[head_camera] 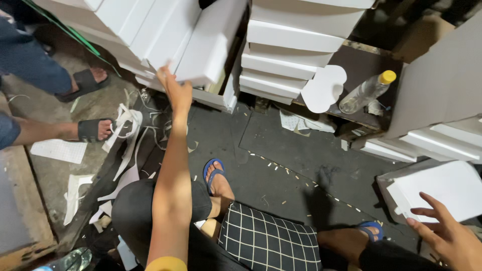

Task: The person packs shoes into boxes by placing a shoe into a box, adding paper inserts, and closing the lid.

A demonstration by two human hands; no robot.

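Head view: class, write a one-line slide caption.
Seated person's left hand touches stacked white boxes; right hand rests by a white sheet.

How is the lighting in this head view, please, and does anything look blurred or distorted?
Head view: harsh light blows out the stacked white boxes, erasing detail; dark floor mat is dim; left hand on a box is slightly soft; right hand is sharper; wide-angle lens tilts the edges.

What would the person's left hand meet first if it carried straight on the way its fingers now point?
The left hand points up at the leaning stack of flat white cardboard boxes; its fingertips seem already at the lowest box's edge, though depth is unclear.
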